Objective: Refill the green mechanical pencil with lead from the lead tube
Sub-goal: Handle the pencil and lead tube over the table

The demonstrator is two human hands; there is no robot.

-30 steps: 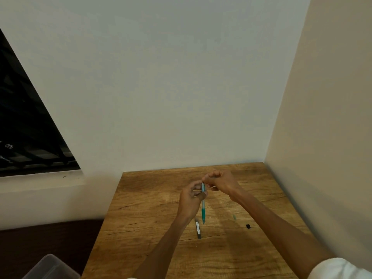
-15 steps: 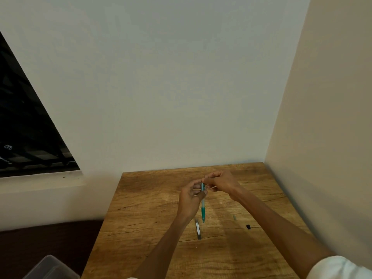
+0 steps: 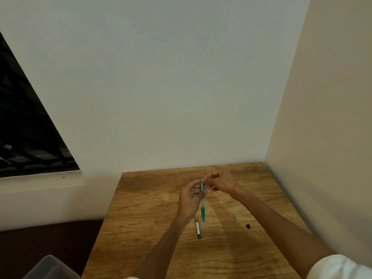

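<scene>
My left hand holds the green mechanical pencil upright above the wooden table, tip pointing down. My right hand is at the pencil's top end, thumb and forefinger pinched together; something thin shows between them, too small to name for certain. The dark lead tube with a white label lies flat on the table just below the pencil tip. A small green piece and a small black cap lie on the table to the right.
The table sits in a corner, with a white wall behind and a beige wall close on the right. A clear plastic container shows at the lower left, beside the table. A dark window is on the left.
My right hand's pinched fingers have shifted slightly at the top of the pencil. The pencil and my left hand stay nearly still.
</scene>
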